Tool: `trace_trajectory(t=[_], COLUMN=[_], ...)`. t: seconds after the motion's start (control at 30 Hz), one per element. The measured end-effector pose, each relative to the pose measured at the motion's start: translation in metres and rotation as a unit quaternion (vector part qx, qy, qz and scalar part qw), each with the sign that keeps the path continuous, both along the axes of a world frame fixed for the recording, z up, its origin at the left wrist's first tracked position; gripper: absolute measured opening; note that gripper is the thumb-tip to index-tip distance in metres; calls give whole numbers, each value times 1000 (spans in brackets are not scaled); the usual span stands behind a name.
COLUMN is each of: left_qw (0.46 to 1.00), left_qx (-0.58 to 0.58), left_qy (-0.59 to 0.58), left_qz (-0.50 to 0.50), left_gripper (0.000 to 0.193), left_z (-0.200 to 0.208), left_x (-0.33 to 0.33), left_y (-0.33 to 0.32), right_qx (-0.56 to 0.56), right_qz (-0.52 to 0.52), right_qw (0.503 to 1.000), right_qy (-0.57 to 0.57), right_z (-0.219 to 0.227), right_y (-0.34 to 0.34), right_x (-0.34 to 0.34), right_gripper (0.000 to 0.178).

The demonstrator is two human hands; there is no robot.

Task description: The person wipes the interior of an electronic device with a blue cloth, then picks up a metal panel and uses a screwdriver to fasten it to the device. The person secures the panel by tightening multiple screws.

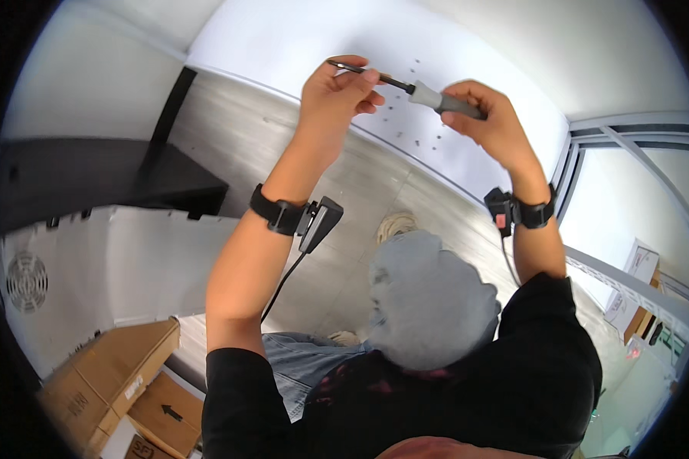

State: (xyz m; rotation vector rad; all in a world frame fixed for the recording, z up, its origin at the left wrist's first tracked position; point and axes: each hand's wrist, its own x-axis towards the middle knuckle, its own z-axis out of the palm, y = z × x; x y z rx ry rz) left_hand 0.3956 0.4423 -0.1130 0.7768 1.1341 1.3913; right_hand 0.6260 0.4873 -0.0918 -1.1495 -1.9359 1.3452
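Note:
Above the white tabletop (283, 61) I hold a screwdriver (427, 96) with a grey handle and a dark metal shaft, tilted with its tip toward the upper left. My left hand (335, 96) is closed around the shaft near the tip, thumb and fingers pinching it. The handle's dark grey end sits in the closed fingers of my right hand (488, 118). Several small dark pieces (417, 143) that look like screws lie scattered on the tabletop between and beyond my hands; they are too small to make out exactly.
A black bench (115, 180) and a grey panel with a round vent (153, 260) stand at the left. Cardboard boxes (111, 375) fill the lower left. On the right is a metal-framed shelf (635, 138). Strapped devices with cables (318, 224) sit on both my wrists.

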Motion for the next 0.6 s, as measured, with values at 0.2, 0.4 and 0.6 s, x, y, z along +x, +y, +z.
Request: trace_trajectory(t=[0.2,0.4,0.6], left_qw=[958,884,826], left_qx=[-25,-38,-9], left_qy=[216,421,530], left_qz=[-186,-202,-191], left_gripper=[31,30,20], left_z=[-92,-155,-177], left_x=[84,133,152], left_y=[112,182,202], right_qx=[-176,-251,-238], right_qz=[-232,-346,-370], right_qw=[954,893,885], right_qy=[78,140,155], right_z=[-105,-148,-154], right_y=[8,4,12], right_x=[90,123,129], right_gripper=[19,24,25])
